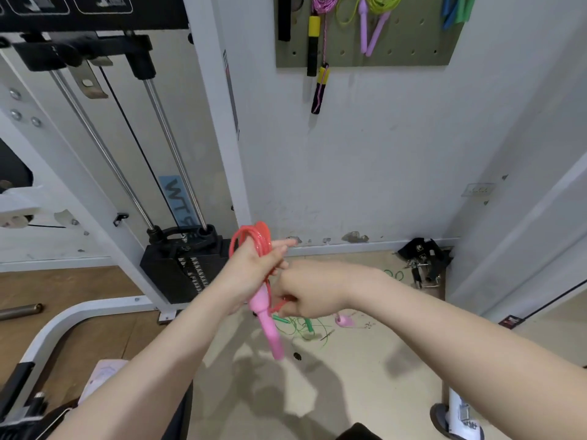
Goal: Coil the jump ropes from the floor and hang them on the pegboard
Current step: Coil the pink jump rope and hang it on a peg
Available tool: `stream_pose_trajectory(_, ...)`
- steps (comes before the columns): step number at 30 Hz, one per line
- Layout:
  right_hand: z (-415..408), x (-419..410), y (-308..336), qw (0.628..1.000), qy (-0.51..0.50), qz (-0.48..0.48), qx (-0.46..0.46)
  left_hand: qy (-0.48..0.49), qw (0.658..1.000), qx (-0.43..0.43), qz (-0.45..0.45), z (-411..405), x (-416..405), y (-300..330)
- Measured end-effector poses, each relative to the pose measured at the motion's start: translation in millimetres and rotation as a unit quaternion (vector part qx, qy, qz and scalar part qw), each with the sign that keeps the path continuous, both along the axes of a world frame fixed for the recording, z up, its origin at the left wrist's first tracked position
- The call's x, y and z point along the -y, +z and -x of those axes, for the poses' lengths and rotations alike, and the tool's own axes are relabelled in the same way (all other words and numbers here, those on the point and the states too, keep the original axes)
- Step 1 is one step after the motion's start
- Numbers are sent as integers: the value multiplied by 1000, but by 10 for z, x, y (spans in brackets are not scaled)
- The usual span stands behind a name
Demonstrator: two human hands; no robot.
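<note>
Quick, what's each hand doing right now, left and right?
Left hand: closed around the coiled red jump rope, one pink handle hanging below.
Right hand: closed, pinching a strand of the same rope.

Hands (273, 281) around coiled red rope (252, 238)

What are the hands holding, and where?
The left hand grips the red jump rope at its coils; the right hand pinches its loose strand.
</note>
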State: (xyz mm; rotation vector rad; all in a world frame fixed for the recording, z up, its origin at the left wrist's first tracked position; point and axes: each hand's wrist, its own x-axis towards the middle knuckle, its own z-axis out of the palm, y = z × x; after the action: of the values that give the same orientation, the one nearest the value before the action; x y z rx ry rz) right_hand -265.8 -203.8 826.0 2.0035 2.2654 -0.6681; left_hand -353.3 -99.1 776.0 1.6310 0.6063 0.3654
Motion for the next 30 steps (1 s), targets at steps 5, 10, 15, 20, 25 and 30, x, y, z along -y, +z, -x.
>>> stream_pose_trajectory(5,-246,-38,300,976,-111,-184,-34,-31,997,2,77,67,213,-28)
stream_pose_trajectory(10,-517,14,250,925,-225,-232,-201,-112,983,70,129,78,214,6)
stream_pose_trajectory(15,-595,11,-104,810,-300,-166,-477,-226,908,209,285,46,209,80)
stream_pose_trajectory(20,-591,-8,-455,736,-307,-130,-589,-290,826,268,402,51,185,24)
stream_pose_trajectory(25,-456,98,-881,861,-300,-20,-410,-123,841,310,426,80,39,163)
stream_pose_trajectory(30,-285,103,-648,975,-125,84,-166,103,938,174,280,55,-80,43)
